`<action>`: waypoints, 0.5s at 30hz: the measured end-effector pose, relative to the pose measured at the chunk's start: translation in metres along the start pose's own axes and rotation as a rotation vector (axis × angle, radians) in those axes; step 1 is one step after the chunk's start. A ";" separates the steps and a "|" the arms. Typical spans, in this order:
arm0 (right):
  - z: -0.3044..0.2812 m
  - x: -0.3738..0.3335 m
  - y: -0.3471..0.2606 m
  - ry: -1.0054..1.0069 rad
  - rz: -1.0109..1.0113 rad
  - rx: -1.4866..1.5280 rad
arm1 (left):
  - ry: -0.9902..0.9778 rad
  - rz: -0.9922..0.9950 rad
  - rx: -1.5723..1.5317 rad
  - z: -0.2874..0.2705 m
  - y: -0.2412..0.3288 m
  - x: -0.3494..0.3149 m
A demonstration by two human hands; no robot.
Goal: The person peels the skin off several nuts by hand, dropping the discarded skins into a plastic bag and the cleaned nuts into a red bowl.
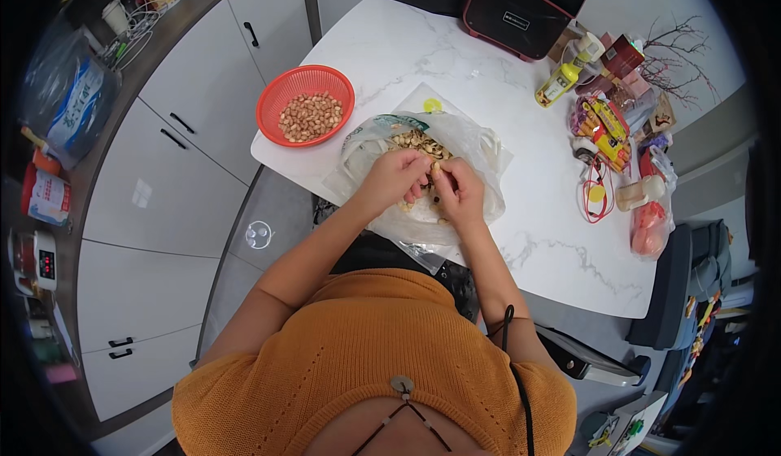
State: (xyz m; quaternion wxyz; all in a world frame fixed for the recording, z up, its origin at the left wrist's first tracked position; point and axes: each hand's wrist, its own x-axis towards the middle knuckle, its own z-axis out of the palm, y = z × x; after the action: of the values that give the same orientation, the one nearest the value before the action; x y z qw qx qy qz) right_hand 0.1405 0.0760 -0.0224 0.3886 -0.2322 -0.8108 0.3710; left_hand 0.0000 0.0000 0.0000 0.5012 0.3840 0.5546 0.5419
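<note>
Over an open, whitish plastic bag [358, 159], both my hands meet close together. My right hand [460, 192] pinches a small pale peanut [436, 167] between thumb and fingers. Beside it my left hand [397, 179] is closed, its fingertips near the peanut; whatever lies in them is hidden. Peanuts in shells and loose shell pieces [419, 140] fill the bag under and beyond my hands. To the left, a red plastic basket [270, 108] holds many shelled peanuts [311, 117] with reddish-brown skins.
The white marbled table [561, 244] carries a black-and-red appliance [521, 8] at the back. On its right stand a yellow bottle [560, 82], snack packages [604, 130], a red cord [587, 196] and a clear bag with reddish contents [651, 228]. White cabinets [163, 179] line the left.
</note>
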 end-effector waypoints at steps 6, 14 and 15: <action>0.002 0.004 -0.006 0.024 -0.176 -0.043 | -0.003 -0.010 0.010 -0.003 -0.001 0.001; 0.003 0.004 -0.008 0.023 -0.161 -0.085 | 0.033 0.017 0.035 0.000 -0.001 -0.002; 0.003 0.004 -0.008 0.022 -0.155 -0.085 | 0.034 0.026 0.037 0.000 -0.002 -0.002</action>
State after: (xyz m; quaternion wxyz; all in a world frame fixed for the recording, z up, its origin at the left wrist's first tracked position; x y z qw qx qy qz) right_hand 0.1352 0.0727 -0.0150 0.4147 -0.1889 -0.8371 0.3026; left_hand 0.0011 -0.0024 -0.0015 0.4774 0.3910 0.5679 0.5446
